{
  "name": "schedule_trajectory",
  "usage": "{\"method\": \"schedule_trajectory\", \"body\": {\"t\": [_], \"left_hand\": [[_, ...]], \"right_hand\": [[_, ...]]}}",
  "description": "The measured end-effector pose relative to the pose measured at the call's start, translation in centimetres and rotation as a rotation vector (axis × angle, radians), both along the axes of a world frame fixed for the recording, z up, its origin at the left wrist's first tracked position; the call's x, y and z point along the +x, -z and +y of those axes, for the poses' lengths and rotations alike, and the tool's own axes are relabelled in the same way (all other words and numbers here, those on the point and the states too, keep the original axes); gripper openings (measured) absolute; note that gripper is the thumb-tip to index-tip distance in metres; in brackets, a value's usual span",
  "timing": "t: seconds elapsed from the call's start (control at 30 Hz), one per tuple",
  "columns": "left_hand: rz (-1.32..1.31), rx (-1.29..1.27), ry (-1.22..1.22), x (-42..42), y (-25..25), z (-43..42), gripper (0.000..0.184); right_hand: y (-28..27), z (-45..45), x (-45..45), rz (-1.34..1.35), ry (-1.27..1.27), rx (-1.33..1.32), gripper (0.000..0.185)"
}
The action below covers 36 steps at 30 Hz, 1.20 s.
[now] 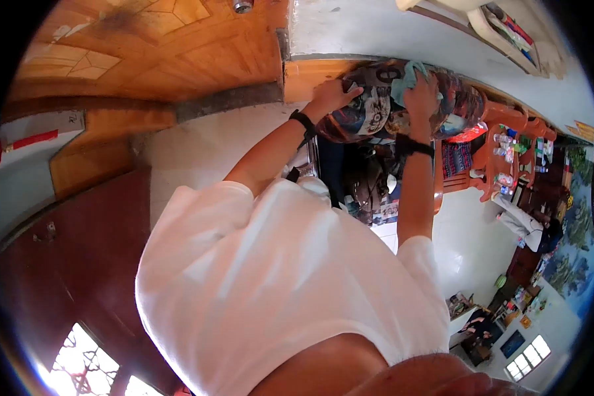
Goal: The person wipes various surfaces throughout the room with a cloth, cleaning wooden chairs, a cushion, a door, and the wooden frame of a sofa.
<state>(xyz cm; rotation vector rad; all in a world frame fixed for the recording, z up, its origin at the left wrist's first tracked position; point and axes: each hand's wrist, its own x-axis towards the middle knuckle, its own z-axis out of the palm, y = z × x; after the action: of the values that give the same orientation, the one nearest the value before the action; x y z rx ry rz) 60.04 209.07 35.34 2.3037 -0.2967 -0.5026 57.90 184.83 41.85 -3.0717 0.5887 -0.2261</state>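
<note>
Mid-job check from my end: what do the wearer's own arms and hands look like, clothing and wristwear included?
Both the left hand and right hand are ungloved. Each wrist wears a black band: left band, right band. The white shirt has short sleeves, leaving the forearms bare. No print or cables show on the sleeves.

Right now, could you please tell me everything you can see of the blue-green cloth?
The cloth is pale blue-green and looks like soft fabric, bunched into uneven folds with one fold standing up along its far side. It lies on the rounded, dark, picture-printed object, toward the middle of its length. The right hand touches it and hides part of it; whether it is gripped or merely pressed is hard to tell. No print shows on its visible part.
</note>
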Motion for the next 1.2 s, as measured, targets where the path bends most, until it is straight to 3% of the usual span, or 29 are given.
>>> {"method": "schedule_trajectory", "body": {"t": [0.03,0.1,0.23,0.3,0.43,0.67,0.77,0.9,0.97,1.03,1.1,1.13,1.17,1.2], "left_hand": [[0.004,0.003,0.016,0.3,2.0,-0.6,0.072],[0.067,-0.036,0.047,1.7,5.5,-1.7,0.069],[0.104,-0.079,0.045,1.5,3.9,-1.0,0.063],[0.392,-0.273,0.027,1.5,2.0,0.1,0.054],[0.245,-0.392,0.095,1.5,7.1,0.8,0.045],[0.022,-0.263,0.097,0.1,10.2,-0.4,0.044],[-0.049,-0.332,-0.073,-3.7,8.6,-0.9,0.055],[0.041,-0.259,0.037,-7.8,4.2,-1.3,0.094],[-0.002,-0.283,0.108,-8.8,5.6,-2.2,0.114],[-0.036,-0.276,0.124,-8.9,7.5,-3.0,0.113],[-0.175,-0.24,0.163,-9.0,9.1,-3.2,0.112],[-0.17,-0.253,0.175,-8.9,7.9,-2.5,0.112],[-0.164,-0.266,0.188,-8.9,6.7,-2.0,0.112],[-0.059,-0.335,0.194,-9.0,3.8,-1.0,0.112]], "right_hand": [[0.7,0.8,-0.1,0.004,0.016,0.003,0.052],[2.9,3.8,-0.2,0.265,-0.063,-0.153,0.056],[3.7,6.8,-0.1,0.325,-0.003,-0.144,0.064],[2.4,5.1,-0.2,0.333,-0.116,0.108,0.065],[-0.5,-2.3,-0.8,0.385,-0.156,0.17,0.062],[3.7,-21.4,5.4,0.352,0.058,0.117,0.064],[5.2,-27.8,6.0,0.262,0.107,-0.014,0.062],[12.2,-37.2,6.3,0.089,-0.05,-0.086,0.057],[6.8,-28.5,6.5,0.328,0.031,-0.175,0.049],[2.8,-22.6,6.4,0.433,0.048,-0.228,0.042],[2.3,-20.6,6.0,0.389,-0.052,-0.326,0.036],[3.1,-17.9,6.4,0.337,-0.151,-0.398,0.031],[7.5,-19.2,6.5,0.109,-0.257,-0.602,0.025],[6.8,-15.7,5.4,0.079,-0.275,-0.619,0.024]]}}
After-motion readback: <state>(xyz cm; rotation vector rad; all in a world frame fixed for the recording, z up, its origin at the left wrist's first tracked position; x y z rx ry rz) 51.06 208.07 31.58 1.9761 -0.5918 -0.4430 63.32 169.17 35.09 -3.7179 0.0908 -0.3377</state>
